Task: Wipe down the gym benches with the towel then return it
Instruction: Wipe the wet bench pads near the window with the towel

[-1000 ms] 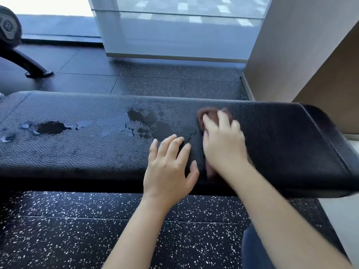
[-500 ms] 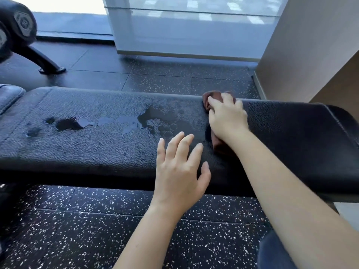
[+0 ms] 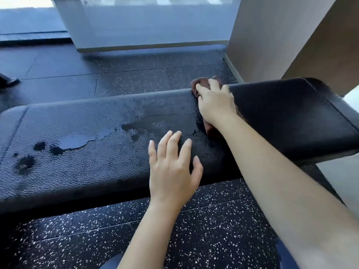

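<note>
While bunched at the far edge of the pebbled black bench, the brown towel sits under the right hand, fingers curled over it. The left hand lies flat, fingers spread, by the bench's near edge; glossy puddles dot its left half.

Bare left hand, right hand and forearms; blue trousers below.
</note>
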### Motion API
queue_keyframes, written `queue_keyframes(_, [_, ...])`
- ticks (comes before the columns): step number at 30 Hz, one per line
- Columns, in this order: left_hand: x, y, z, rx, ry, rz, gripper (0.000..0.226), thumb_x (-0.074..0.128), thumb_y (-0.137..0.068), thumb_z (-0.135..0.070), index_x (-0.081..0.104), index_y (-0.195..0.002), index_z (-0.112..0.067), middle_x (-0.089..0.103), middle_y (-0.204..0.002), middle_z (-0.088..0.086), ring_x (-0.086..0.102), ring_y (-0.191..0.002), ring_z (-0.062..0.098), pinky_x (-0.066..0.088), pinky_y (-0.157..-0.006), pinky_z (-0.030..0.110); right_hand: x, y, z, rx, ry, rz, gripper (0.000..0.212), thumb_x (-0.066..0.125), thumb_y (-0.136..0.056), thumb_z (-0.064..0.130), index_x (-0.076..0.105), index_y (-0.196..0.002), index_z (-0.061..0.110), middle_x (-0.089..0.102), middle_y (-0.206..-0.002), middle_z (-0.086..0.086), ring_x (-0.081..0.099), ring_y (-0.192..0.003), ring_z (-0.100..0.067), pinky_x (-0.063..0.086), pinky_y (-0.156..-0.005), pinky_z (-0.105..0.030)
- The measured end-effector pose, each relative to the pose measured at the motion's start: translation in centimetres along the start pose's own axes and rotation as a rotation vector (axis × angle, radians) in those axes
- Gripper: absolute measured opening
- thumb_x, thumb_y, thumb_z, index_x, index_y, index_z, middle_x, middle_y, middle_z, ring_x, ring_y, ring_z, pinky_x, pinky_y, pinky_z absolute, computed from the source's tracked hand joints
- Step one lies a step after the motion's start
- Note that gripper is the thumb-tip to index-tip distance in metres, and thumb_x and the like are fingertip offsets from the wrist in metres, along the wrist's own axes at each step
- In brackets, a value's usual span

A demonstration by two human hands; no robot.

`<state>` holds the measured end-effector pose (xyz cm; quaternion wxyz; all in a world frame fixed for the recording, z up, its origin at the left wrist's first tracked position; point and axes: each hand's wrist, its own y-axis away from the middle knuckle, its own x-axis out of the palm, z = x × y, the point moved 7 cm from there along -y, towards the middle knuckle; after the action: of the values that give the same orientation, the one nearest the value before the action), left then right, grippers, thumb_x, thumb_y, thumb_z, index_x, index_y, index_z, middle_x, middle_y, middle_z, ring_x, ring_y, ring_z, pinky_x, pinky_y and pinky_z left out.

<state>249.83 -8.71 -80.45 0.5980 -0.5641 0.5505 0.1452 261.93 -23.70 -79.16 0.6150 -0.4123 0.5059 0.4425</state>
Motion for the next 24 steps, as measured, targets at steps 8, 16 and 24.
queue_keyframes(8, [-0.4,0.0,-0.4,-0.011,-0.009,0.004,0.035,0.045,-0.081,-0.024,0.068,-0.100,-0.005,0.061,-0.117,0.017,0.053,-0.115,0.035,0.030,-0.101,0.056,-0.4,14.5,0.5,-0.064,-0.001,-0.222,0.044,0.060,-0.084,0.017,0.054,-0.127,0.018,0.046,-0.136,-0.020,0.052,-0.097,-0.040,0.046,-0.078,-0.045])
queue_keyframes(16, [-0.6,-0.1,-0.8,-0.024,-0.055,0.080,0.039,0.042,-0.081,-0.025,0.067,-0.098,-0.001,0.062,-0.114,0.019,0.056,-0.113,0.036,0.035,-0.097,0.057,-0.4,3.1,0.3,0.029,-0.122,0.081,0.037,0.035,-0.095,0.021,0.041,-0.131,0.023,0.021,-0.149,-0.012,0.028,-0.123,-0.039,0.029,-0.100,-0.046])
queue_keyframes(24, [-0.2,-0.4,-0.9,-0.142,-0.072,0.105,0.043,0.043,-0.076,-0.026,0.065,-0.103,-0.001,0.061,-0.117,0.016,0.054,-0.115,0.034,0.036,-0.100,0.051,0.1,4.2,-0.9,-0.190,-0.101,0.077,0.059,0.045,-0.088,0.047,0.027,-0.141,0.028,0.006,-0.156,-0.009,0.026,-0.127,-0.038,0.033,-0.099,-0.045])
